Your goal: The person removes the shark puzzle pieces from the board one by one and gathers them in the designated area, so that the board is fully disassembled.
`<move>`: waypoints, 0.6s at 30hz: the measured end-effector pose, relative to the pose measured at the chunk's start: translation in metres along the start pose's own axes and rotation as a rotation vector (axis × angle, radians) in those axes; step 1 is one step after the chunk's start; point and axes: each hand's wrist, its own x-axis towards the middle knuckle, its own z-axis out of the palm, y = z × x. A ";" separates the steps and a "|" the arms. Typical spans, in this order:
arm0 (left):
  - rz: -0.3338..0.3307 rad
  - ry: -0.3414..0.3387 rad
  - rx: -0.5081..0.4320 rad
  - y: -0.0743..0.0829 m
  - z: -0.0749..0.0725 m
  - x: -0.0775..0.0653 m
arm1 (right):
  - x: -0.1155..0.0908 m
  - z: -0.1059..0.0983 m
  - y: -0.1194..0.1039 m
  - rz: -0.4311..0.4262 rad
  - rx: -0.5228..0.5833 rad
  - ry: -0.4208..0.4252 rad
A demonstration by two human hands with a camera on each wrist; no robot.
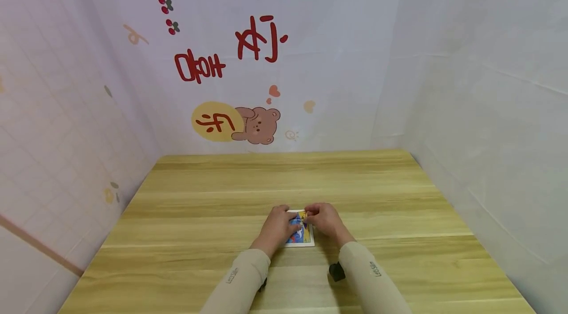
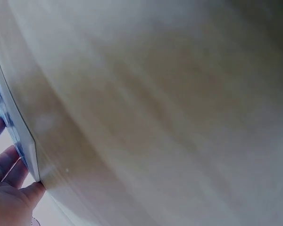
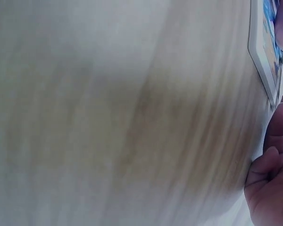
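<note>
A small jigsaw puzzle [image 1: 298,236] with a blue and yellow picture and a white border lies flat on the wooden table. My left hand [image 1: 276,227] covers its left side, fingers spread over the picture. In the left wrist view, fingers of the left hand [image 2: 12,188] lie along the puzzle's white edge [image 2: 23,136]. At the upper right corner, my right hand [image 1: 326,218] pinches a puzzle piece with thumb and forefinger; the piece is mostly hidden. The right wrist view shows the right hand [image 3: 276,174] with curled fingers beside the white border [image 3: 259,54].
The wooden table [image 1: 199,191] spreads out around the puzzle. Behind it hangs a white printed cloth [image 1: 337,57] with red characters and a bear, and pale cloths stand at both sides. A dark object [image 1: 337,271] shows by the right sleeve.
</note>
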 end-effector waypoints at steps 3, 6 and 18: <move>-0.022 -0.013 -0.022 0.000 0.000 0.000 | -0.001 -0.003 0.001 -0.007 0.003 -0.004; -0.076 -0.056 -0.042 0.000 0.001 0.001 | 0.000 -0.006 0.005 -0.025 0.002 -0.005; -0.107 -0.077 -0.023 -0.001 0.005 0.003 | 0.001 -0.030 0.022 -0.027 0.021 -0.007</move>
